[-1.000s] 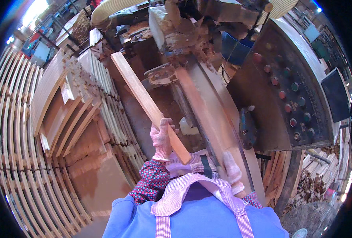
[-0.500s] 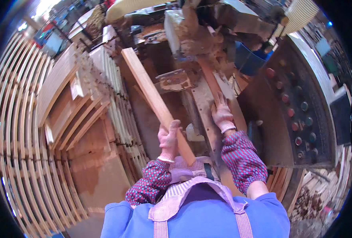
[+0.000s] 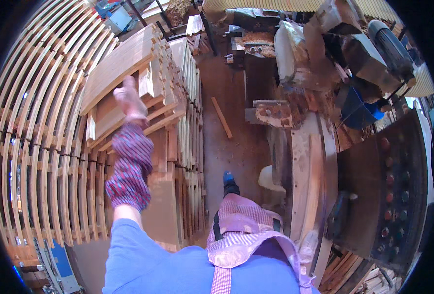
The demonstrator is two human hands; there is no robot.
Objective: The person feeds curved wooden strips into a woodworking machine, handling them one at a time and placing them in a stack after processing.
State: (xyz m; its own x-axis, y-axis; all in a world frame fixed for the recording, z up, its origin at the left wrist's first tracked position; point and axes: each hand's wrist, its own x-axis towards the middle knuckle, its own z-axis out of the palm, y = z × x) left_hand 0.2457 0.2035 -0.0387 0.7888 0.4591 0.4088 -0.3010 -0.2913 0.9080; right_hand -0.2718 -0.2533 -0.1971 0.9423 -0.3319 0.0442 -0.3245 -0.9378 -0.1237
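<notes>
left hand [image 3: 129, 99] in a pale pink glove reached out over the stack of boards [image 3: 143, 83], resting on or just above its top layer; contact was hard to tell. fingers looked loosely extended and flat, not wrapped round anything, though motion blur hid the fingertips. a checked red-and-blue sleeve cover [image 3: 129, 166] covered the forearm below the glove, above a blue shirt. right hand was out of view.

the stack of boards was made of flat rectangular planks of pale raw wood, laid in crossed layers, edges squared, with thin slats on edge along its right side. left of the stack ran long rows of thin light wooden slats [image 3: 35, 147], bent by the lens. right of the stack was a dusty brown floor strip with one short wood offcut [image 3: 222, 117] lying on it. further right of the stack stood a metal machine [image 3: 310, 161] with a long worn table coated in sawdust, and beyond it a dark control panel [image 3: 393, 196] with round red buttons. a striped pink apron [image 3: 246, 230] hung at the bottom.
</notes>
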